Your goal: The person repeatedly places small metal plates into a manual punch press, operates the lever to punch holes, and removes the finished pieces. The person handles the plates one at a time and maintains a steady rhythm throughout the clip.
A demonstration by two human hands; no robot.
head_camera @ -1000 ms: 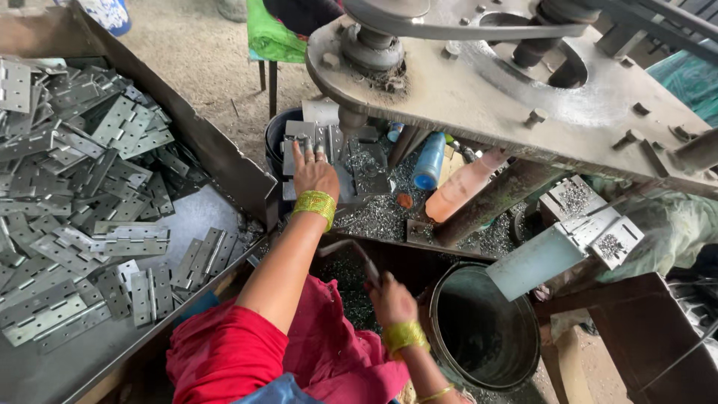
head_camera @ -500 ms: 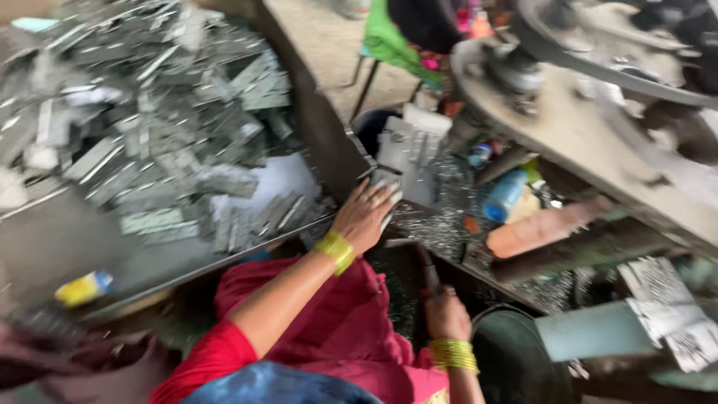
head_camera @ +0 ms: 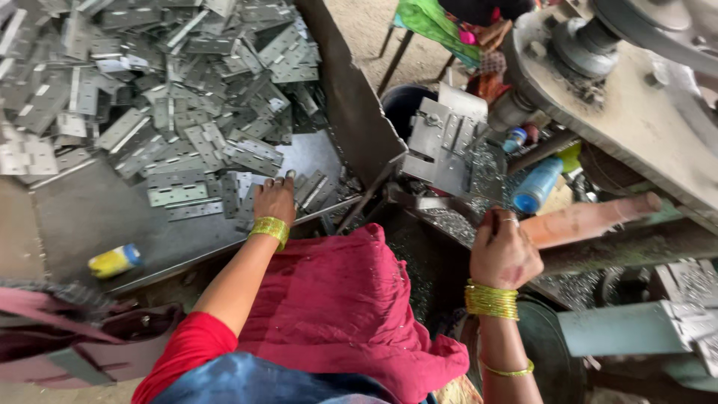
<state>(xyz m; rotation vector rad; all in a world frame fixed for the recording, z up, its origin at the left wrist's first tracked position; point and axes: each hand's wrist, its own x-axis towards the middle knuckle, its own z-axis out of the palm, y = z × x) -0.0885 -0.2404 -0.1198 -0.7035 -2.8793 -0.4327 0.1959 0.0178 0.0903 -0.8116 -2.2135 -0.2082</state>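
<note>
One person works here with two bare hands, each wrist ringed with gold bangles. The left hand (head_camera: pixel 275 200) lies palm-down at the near edge of a heap of flat grey metal hinges (head_camera: pixel 172 105) — far too many to count, spread over a sheet-metal tray (head_camera: pixel 82 217). Its fingers are loosely curled over a few hinges, touching them; whether any is actually pinched cannot be told, since the fingertips are hidden under the hand. The right hand (head_camera: pixel 505 254) is closed in a fist around a dark handle (head_camera: pixel 426 202), of which only a short stretch shows beyond the knuckles, running toward a grey die block (head_camera: pixel 441 142) on the press. Metal shavings (head_camera: pixel 456 221) lie thick below the block.

One yellow-and-blue small bottle (head_camera: pixel 114 260) lies alone on the tray's bare part. One blue bottle (head_camera: pixel 537 185) and one long pinkish cylinder (head_camera: pixel 587 218) sit just beside the right hand. The heavy machine frame (head_camera: pixel 636 127) is cut off at the top and right edges. A red cloth (head_camera: pixel 344 299) covers the lap — the legs beneath are hidden.
</note>
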